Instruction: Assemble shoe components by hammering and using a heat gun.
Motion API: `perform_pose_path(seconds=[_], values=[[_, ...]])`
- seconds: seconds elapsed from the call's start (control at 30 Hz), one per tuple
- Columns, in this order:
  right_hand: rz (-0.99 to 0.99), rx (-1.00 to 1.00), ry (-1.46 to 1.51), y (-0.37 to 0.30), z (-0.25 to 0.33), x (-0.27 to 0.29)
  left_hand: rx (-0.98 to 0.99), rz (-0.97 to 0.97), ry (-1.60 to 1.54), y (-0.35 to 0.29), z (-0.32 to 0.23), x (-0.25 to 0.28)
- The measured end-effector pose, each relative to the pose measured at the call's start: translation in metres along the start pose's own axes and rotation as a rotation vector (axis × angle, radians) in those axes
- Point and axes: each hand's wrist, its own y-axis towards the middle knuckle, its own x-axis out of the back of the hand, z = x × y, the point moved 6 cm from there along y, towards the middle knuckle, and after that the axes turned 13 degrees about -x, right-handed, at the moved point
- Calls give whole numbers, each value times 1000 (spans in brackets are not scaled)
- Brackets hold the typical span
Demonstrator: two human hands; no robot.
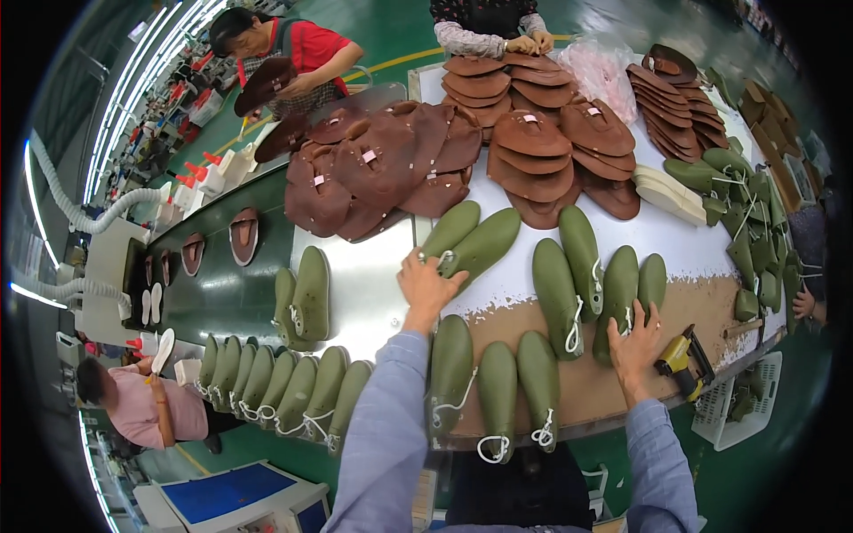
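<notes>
Near the middle of the table, my left hand (pixel 428 286) is at the heel end of a green shoe last (pixel 484 244), thumb and fingers around the heel beside its white cord. A second green last (pixel 451 226) lies against it. My right hand (pixel 636 345) rests with fingers spread at the heel end of another green last (pixel 619 282); a smaller-looking last (pixel 653 277) lies just beyond its fingertips. Two more lasts, joined by a white cord, lie between my hands. Nearer me, several lasts (pixel 498 391) lie along the table's front edge.
Brown leather shoe uppers (pixel 373 169) are piled at the far left, with more stacks (pixel 533 155) behind the lasts. A yellow-and-black staple gun (pixel 686 362) lies right of my right hand. A green conveyor belt (pixel 213 293) runs along the left. Co-workers (pixel 311 62) work nearby.
</notes>
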Motion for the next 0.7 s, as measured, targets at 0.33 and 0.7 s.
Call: perform_pose_path(seconds=[0.33, 0.7], values=[[2, -20, 34, -2, -4, 2, 285, -35, 229, -76, 142, 45], [-30, 28, -38, 0, -5, -3, 217, -243, 41, -165, 110, 66]])
